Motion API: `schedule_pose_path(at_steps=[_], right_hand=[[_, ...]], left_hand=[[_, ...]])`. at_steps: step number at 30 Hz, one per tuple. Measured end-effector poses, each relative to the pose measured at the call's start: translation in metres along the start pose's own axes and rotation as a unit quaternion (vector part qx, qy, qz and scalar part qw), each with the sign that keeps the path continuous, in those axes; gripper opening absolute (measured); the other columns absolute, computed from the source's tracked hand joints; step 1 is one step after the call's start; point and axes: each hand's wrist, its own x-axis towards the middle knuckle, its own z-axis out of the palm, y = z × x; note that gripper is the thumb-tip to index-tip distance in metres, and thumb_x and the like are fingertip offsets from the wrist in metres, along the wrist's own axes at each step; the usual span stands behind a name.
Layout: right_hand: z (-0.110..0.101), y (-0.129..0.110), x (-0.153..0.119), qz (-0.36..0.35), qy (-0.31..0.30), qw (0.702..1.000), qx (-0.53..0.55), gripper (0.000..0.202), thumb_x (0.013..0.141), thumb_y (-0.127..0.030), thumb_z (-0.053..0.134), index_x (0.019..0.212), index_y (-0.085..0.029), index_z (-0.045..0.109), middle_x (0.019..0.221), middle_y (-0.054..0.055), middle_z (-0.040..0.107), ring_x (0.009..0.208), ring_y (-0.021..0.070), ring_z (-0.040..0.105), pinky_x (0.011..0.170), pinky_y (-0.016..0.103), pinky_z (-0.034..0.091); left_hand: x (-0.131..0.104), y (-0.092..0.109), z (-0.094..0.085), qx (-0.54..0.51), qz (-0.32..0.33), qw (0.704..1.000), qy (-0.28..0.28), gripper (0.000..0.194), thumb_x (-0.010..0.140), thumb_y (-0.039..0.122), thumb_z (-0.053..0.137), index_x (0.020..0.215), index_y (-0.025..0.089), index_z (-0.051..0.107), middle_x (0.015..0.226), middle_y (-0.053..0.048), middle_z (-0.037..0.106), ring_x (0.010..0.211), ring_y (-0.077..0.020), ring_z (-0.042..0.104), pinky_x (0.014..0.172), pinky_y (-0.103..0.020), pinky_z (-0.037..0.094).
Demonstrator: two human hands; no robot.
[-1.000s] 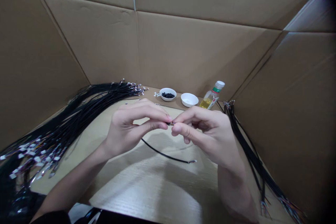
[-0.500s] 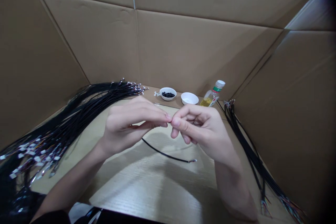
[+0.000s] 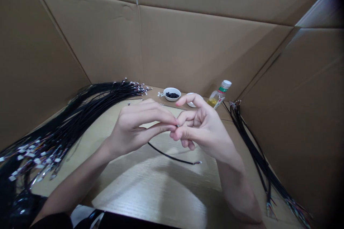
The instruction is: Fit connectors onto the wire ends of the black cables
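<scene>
Left hand (image 3: 145,121) is pinching, thumb and index fingertips nearly together, with a small dark piece (image 3: 177,126) showing at the tips; most of that piece is being covered by fingers, so its exact shape isn't showing; right hand (image 3: 201,128) is meeting it from the other side, thumb and lower fingers bunching right at the piece, index finger lifting well apart and curving above; cannot tell if the right hand is gripping anything; both hands are working above the pale tabletop (image 3: 134,186), around mid-view.

Black cable (image 3: 169,156) is running out from below the left hand and curving rightward, its free end showing thin wires and a whitish tip; its other end is hiding behind the left hand, so cannot tell if it is joining the pinched piece.

Left side: big bundle of black cables (image 3: 94,111) is lying lengthwise, white connectors (image 3: 37,157) clustering at its near end; at the back, a white bowl (image 3: 172,100) is holding black pieces (image 3: 172,95), small white bits (image 3: 160,94) lying just beside it; second white bowl (image 3: 191,105) is sitting partly behind the right hand; bottle (image 3: 220,93) with yellow liquid is standing near it; right side: thinner cable bundle (image 3: 252,150) is lying along the cardboard wall (image 3: 295,114).
</scene>
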Motion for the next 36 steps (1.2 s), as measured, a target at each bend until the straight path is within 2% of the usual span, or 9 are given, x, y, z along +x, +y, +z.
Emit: schedule_pose_path(at_steps=[4, 9, 11, 14, 17, 21, 24, 30, 36], right_hand=[[-0.002, 0.004, 0.003, 0.013, -0.038, 0.999, 0.008, 0.068, 0.077, -0.024, 0.097, 0.118, -0.026, 0.044, 0.076, -0.005, 0.073, 0.050, 0.0088, 0.065, 0.046, 0.013, 0.054], [-0.014, 0.007, 0.003, 0.004, -0.077, 0.997, 0.010, 0.063, 0.088, -0.036, 0.091, 0.130, -0.027, 0.045, 0.108, 0.000, 0.069, 0.067, 0.0097, 0.072, 0.059, 0.020, 0.063], [-0.020, 0.002, 0.000, 0.006, -0.096, 0.995, -0.034, 0.056, 0.095, -0.044, 0.083, 0.134, -0.026, 0.048, 0.115, 0.004, 0.067, 0.080, 0.0116, 0.072, 0.073, 0.024, 0.065], [-0.026, -0.008, -0.005, 0.041, -0.110, 0.983, -0.140, 0.038, 0.100, -0.041, 0.078, 0.126, -0.020, 0.059, 0.113, 0.006, 0.070, 0.098, 0.0135, 0.069, 0.087, 0.025, 0.059], [-0.028, -0.015, -0.009, 0.061, -0.112, 0.974, -0.186, 0.021, 0.106, -0.038, 0.069, 0.108, -0.016, 0.066, 0.095, 0.004, 0.073, 0.087, 0.0120, 0.066, 0.079, 0.022, 0.055], [-0.025, -0.016, -0.010, 0.043, -0.094, 0.970, -0.220, 0.023, 0.108, -0.038, 0.064, 0.103, -0.017, 0.071, 0.085, 0.002, 0.072, 0.071, 0.0096, 0.057, 0.064, 0.019, 0.048], [-0.021, -0.015, -0.010, 0.027, -0.075, 0.964, -0.253, 0.024, 0.109, -0.039, 0.062, 0.102, -0.018, 0.072, 0.081, 0.000, 0.071, 0.063, 0.0089, 0.050, 0.055, 0.020, 0.039], [-0.016, -0.015, -0.012, -0.056, -0.044, 0.943, -0.326, 0.028, 0.110, -0.033, 0.061, 0.090, -0.018, 0.075, 0.079, -0.002, 0.069, 0.066, 0.0085, 0.051, 0.060, 0.023, 0.036], [-0.011, -0.017, -0.016, -0.103, -0.011, 0.916, -0.389, 0.026, 0.109, -0.030, 0.062, 0.088, -0.019, 0.074, 0.081, -0.003, 0.072, 0.067, 0.0084, 0.055, 0.061, 0.023, 0.037]], left_hand=[[-0.001, 0.000, 0.000, -0.018, -0.021, 1.000, 0.012, 0.022, 0.091, 0.013, 0.083, 0.108, 0.026, 0.079, 0.093, -0.002, 0.084, 0.076, -0.0176, 0.077, 0.070, -0.031, 0.062], [-0.010, -0.004, -0.001, -0.016, -0.039, 0.998, 0.048, 0.032, 0.083, 0.012, 0.091, 0.108, 0.025, 0.076, 0.089, 0.000, 0.082, 0.076, -0.0163, 0.078, 0.068, -0.028, 0.063], [-0.014, -0.006, -0.002, -0.017, -0.067, 0.995, 0.064, 0.033, 0.083, 0.014, 0.091, 0.108, 0.027, 0.074, 0.091, 0.002, 0.081, 0.078, -0.0168, 0.078, 0.071, -0.029, 0.064], [-0.017, -0.008, -0.004, -0.010, -0.106, 0.991, 0.087, 0.033, 0.081, 0.017, 0.093, 0.105, 0.029, 0.073, 0.093, 0.002, 0.080, 0.080, -0.0178, 0.079, 0.074, -0.031, 0.065], [-0.015, -0.010, -0.006, -0.016, -0.107, 0.991, 0.078, 0.034, 0.081, 0.017, 0.094, 0.106, 0.029, 0.073, 0.093, 0.002, 0.080, 0.081, -0.0178, 0.078, 0.074, -0.031, 0.064], [-0.009, -0.013, -0.009, -0.015, -0.044, 0.999, 0.015, 0.030, 0.082, 0.012, 0.091, 0.106, 0.022, 0.075, 0.090, -0.002, 0.081, 0.078, -0.0171, 0.075, 0.070, -0.030, 0.062], [-0.006, -0.013, -0.011, 0.007, -0.036, 0.999, 0.011, 0.023, 0.085, 0.016, 0.089, 0.103, 0.024, 0.077, 0.088, -0.002, 0.081, 0.075, -0.0178, 0.074, 0.068, -0.031, 0.060], [-0.004, -0.012, -0.014, 0.044, -0.013, 0.999, -0.014, 0.009, 0.089, 0.021, 0.086, 0.095, 0.025, 0.079, 0.082, 0.000, 0.081, 0.068, -0.0172, 0.072, 0.068, -0.032, 0.057], [-0.006, -0.017, -0.012, 0.044, -0.016, 0.999, 0.002, 0.007, 0.091, 0.025, 0.086, 0.094, 0.024, 0.081, 0.080, 0.000, 0.080, 0.066, -0.0145, 0.070, 0.064, -0.028, 0.055]])
